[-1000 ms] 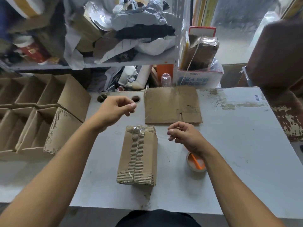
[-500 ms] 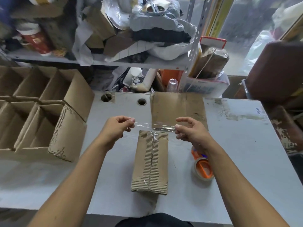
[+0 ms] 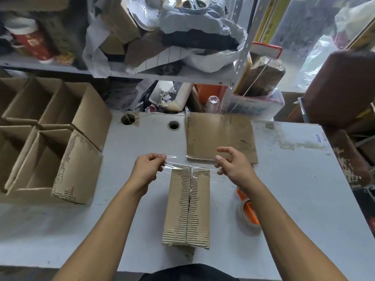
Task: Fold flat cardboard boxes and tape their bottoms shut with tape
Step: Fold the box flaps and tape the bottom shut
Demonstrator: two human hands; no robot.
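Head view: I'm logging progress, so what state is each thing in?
Box: folded, bottom up, centre seam taped.
Tape strip: stretched over the box's far edge.
Left hand: pinches one end.
Right hand: pinches the other.
Tape roll: lies on the table.
Flat cardboard: unfolded.
Boxes at left: open.

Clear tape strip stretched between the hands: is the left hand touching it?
Touching. The head view shows the left hand pinching the clear tape strip at its end.

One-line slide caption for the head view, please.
Both hands, left hand and right hand, stretch a clear tape strip across the cardboard box.
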